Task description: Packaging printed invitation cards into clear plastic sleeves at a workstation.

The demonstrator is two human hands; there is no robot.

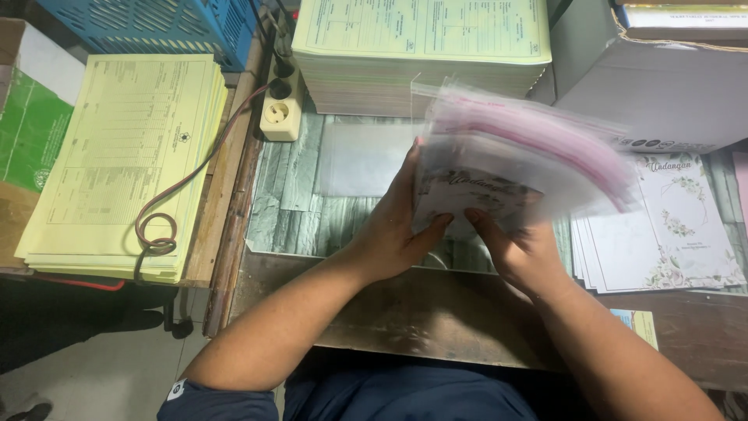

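Held above the desk (pixel 405 312), between both hands: a white card with a floral print (pixel 467 195), partly tucked into a clear plastic sleeve with a pink strip (pixel 538 140), blurred by motion. Left hand (pixel 393 230) closed on the card's left edge, thumb pressed to its lower front. Right hand (pixel 518 249) clamped on the lower right, thumb on top, fingers hidden beneath. Counted nearby: one pile of matching floral cards (pixel 670 226) just right of the hands; one loose clear sleeve (pixel 358 160) flat behind them; two stacks of yellow printed forms, one far left (pixel 125 156), one at the top (pixel 421 47); one socket strip (pixel 282 109); one blue crate (pixel 156 27).
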